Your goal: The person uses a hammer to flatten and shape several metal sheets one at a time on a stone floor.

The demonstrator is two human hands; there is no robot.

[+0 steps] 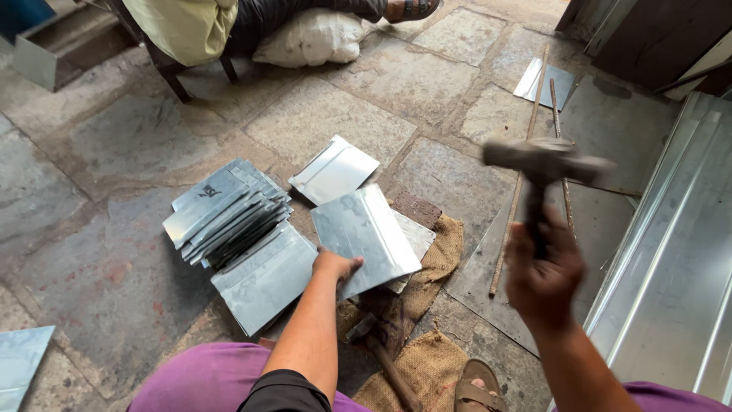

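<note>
**Hammer up, sheet pinned at centre**

We see the right hand [543, 271] at centre right of the frame, fingers clamped together round the handle of a hammer [543, 162]; the head is blurred and stands high, well above the floor, with open air beneath it down to the flat plate [488, 267] on the floor; the left hand [335, 267] sits at lower centre, fingers together and gripped on the near edge of a bent metal sheet [364, 229], thumb on top; that sheet lies tilted, its far edge pointing to upper centre, its right side over a second sheet that rests on burlap [438, 255]; a dark block [415, 207] shows just beyond the sheet's right corner.

Left of the hand a fanned stack [229, 214] of sheets crowds the centre left, its edges overlapping, with one wide sheet [263, 278] below it touching the held sheet's left edge; a single sheet [333, 169] lies just above, near but apart; a second hammer [377, 351] lies on the burlap at lower centre, just under the left wrist.

Along the right edge long folded panels [671, 267] run top to bottom, close by the right forearm; two thin rods [526, 152] lie slanted behind the raised hammer; the stone floor [114, 152] at upper left is the widest free room; a seated person [252, 19] fills the top edge; a sandalled foot [476, 387] shows at the bottom.
</note>
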